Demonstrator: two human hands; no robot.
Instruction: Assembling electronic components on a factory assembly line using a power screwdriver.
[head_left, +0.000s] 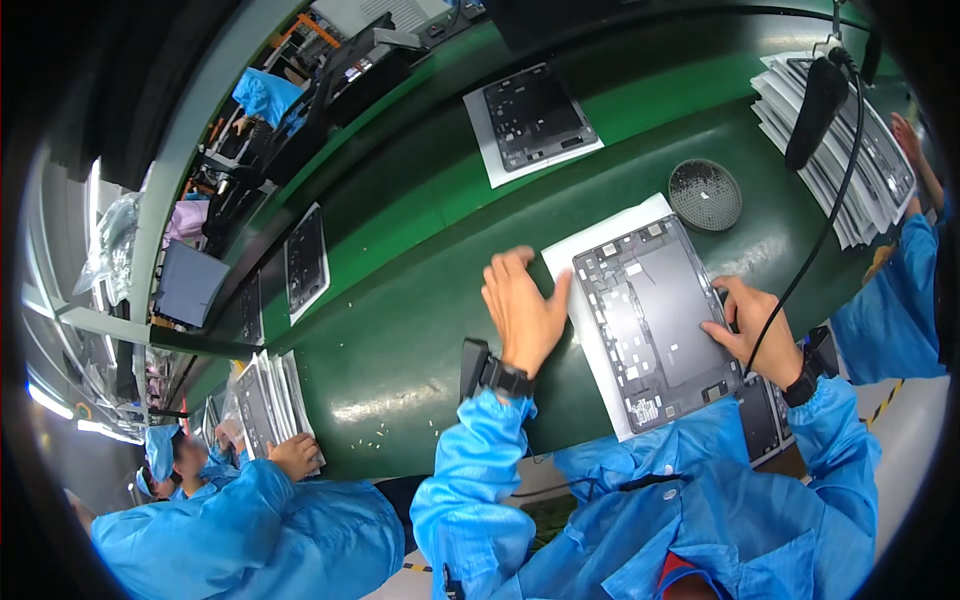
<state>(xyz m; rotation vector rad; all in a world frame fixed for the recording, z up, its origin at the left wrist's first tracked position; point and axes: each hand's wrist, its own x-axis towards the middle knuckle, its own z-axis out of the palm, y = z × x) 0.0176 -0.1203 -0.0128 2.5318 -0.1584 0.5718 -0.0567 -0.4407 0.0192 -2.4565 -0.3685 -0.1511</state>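
Observation:
A flat dark grey tablet housing [690,320] lies on a white sheet [603,405] at the bench edge in front of me. Small pale pads and fittings dot its inner face. My right hand [762,330] pinches its right edge, thumb over the surface and fingers curled at the rim. Just off its left side, my left hand [527,308] hovers with fingers extended and the thumb apart, holding nothing. Dark bands circle both wrists. Beyond the housing's far right corner sits a round grey dish [705,195] with a textured inside.
Stacked panels with white sheets [840,160] stand at the right, under a black cabled tool [815,112]. More panels [535,115] lie on the green belt [640,115]. Tiny pale bits [370,440] litter the bench. A co-worker's hand [293,457] touches another stack [270,400] at left.

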